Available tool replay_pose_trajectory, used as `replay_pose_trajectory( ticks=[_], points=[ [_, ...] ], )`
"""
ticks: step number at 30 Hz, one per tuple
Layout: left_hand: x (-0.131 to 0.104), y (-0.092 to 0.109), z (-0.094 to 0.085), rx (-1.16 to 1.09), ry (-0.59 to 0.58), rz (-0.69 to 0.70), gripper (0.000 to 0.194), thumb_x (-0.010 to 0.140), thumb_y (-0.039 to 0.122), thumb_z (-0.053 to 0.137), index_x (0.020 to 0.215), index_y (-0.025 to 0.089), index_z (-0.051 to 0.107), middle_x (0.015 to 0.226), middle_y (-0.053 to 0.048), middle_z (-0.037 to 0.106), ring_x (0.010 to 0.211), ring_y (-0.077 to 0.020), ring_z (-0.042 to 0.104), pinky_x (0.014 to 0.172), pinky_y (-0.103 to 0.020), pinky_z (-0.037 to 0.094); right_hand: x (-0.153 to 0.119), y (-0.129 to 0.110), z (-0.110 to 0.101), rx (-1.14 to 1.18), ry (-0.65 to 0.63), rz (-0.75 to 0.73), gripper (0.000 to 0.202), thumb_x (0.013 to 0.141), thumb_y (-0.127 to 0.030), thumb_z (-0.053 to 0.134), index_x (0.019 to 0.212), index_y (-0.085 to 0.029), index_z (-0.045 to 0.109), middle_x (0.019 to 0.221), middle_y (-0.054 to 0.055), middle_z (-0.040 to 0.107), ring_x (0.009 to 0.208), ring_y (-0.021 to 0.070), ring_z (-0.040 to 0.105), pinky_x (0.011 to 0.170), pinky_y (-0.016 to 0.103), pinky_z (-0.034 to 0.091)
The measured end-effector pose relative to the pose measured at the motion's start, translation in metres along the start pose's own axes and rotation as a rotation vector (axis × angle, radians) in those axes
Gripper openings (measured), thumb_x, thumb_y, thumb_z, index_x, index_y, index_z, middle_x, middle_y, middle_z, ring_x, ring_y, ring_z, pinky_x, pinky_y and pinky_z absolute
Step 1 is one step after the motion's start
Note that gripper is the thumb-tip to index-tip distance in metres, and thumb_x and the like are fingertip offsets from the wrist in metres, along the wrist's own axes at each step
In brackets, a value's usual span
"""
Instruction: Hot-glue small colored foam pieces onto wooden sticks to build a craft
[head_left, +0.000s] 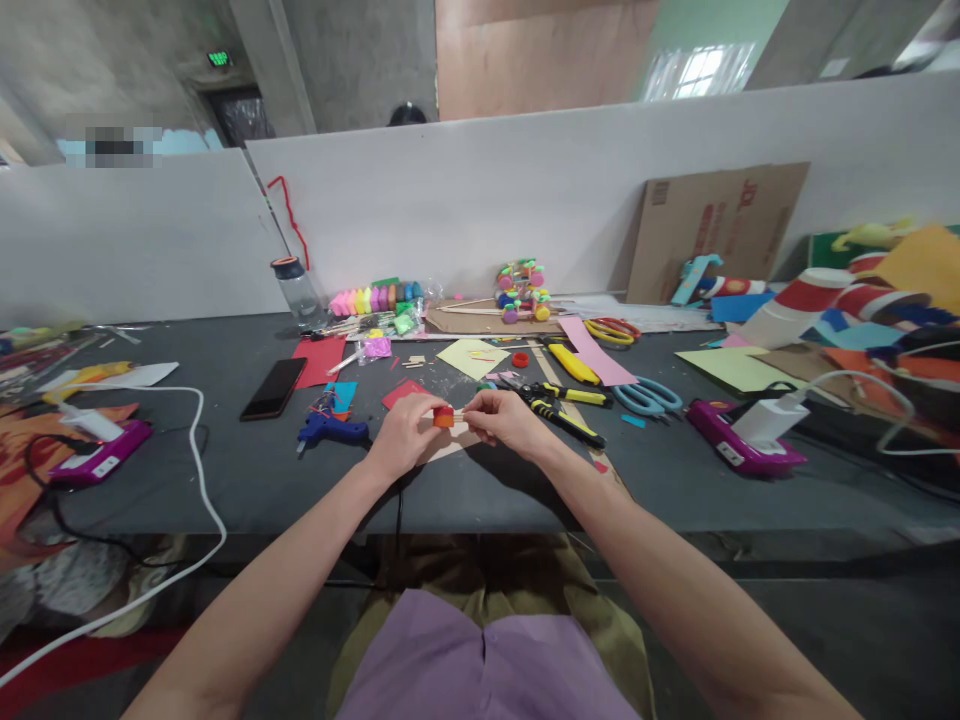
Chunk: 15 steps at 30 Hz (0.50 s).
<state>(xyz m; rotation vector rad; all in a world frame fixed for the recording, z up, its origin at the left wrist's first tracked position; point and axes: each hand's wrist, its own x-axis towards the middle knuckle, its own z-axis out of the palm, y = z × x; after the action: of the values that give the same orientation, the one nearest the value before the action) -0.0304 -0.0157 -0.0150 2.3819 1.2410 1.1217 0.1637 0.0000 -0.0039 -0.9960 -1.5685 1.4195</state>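
Note:
A small orange-red round piece [443, 416] is pinched between the thumb and fingers of my left hand [405, 432]. My right hand [501, 420] is closed just to its right, its fingertips on a thin pale stick [460, 412] that reaches toward the orange piece. Both hands are held over the front middle of the dark table, above a light tan sheet [448, 444]. Left of my left hand lies a blue glue gun [332, 430]. Black and yellow pliers [566, 420] lie right of my right hand.
A black phone [274, 388] and a bottle [298, 292] are at the left. Blue scissors [651, 397], a yellow cutter [574, 361] and a purple power strip [742, 440] are at the right. Colored clay pots [379, 299] stand near the white partition [450, 210].

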Motion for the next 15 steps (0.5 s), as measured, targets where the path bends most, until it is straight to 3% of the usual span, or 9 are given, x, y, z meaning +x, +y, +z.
replay_pose_trajectory(
  ticks=[15],
  points=[
    [0.0002,0.0007,-0.0003,0.022,-0.004,-0.014,0.02,0.082,0.029,0.06,0.1,0.02,0.062,0.104,-0.007,0.067,0.098,-0.0222,0.059,0.089,-0.037,0.045,0.0019,0.0031,0.0008,-0.004,0.032,-0.006,0.014,0.068,-0.027,0.064,0.068,-0.016,0.055,0.045,-0.005,0.054,0.037,0.0066,0.045,0.035,0.018,0.037]
  ],
)
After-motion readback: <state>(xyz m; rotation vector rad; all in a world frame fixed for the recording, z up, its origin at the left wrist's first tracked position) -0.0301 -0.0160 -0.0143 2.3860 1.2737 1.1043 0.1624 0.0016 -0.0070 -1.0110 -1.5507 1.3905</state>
